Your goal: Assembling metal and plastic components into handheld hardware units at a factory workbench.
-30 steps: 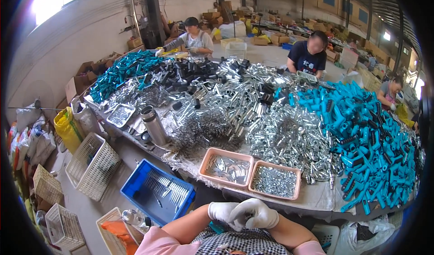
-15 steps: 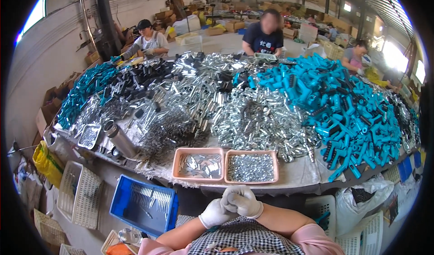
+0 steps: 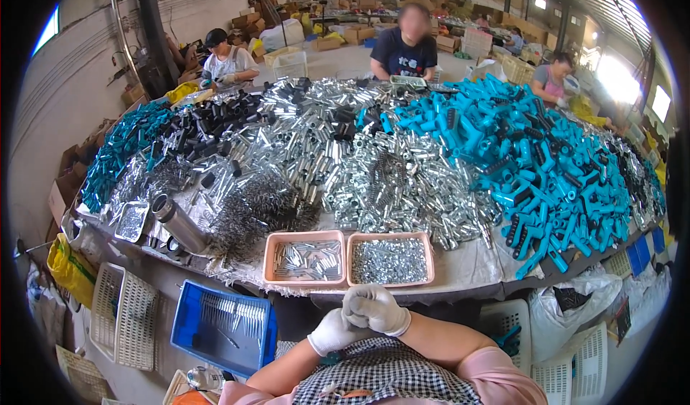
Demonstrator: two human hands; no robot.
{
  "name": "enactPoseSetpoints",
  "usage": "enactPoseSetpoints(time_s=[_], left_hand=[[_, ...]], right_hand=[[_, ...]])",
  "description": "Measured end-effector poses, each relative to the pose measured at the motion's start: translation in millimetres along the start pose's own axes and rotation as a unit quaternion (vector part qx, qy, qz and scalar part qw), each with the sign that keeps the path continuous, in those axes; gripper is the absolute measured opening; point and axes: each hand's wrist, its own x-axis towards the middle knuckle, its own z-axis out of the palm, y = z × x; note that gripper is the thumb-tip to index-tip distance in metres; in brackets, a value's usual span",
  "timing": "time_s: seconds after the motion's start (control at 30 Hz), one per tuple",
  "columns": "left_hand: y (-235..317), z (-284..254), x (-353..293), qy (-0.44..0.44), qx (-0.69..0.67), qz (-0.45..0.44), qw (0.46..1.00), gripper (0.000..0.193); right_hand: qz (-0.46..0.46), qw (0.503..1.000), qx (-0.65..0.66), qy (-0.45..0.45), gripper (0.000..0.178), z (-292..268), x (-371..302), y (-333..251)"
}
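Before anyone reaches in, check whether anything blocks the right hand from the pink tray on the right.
Nothing visible blocks the right hand from the pink tray, which sits open-topped near the table's front edge.

View: swung rightward. Right hand (image 3: 377, 310): shifted forward against left hand (image 3: 333, 334). Left co-worker (image 3: 228, 63): hands nearer together; middle co-worker (image 3: 404, 54): head raised.

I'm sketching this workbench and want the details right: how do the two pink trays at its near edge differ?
The left tray holds slender, elongated metal pieces; the right tray holds much smaller metal pieces. The left tray's bottom shows in patches, while the right tray's is nearly covered. Both are pink, shallow and roughly rectangular.
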Motion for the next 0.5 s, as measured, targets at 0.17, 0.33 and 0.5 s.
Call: enactPoseSetpoints(time_s=[0.17,0.33,0.5], left_hand=[[18,-10,2,0.016,-0.138,-0.18,0.974,0.026],[51,-21,-3,0.053,-0.169,-0.158,0.971,0.025],[49,-21,-6,0.048,-0.157,-0.177,0.97,0.026]], right_hand=[[-0.095,0.99,0.08,-0.062,0.033,-29,33,-10],[-0.264,0.905,0.302,-0.143,0.081,-116,77,-68],[-0.308,0.882,0.352,-0.063,0.082,-156,78,-70]])
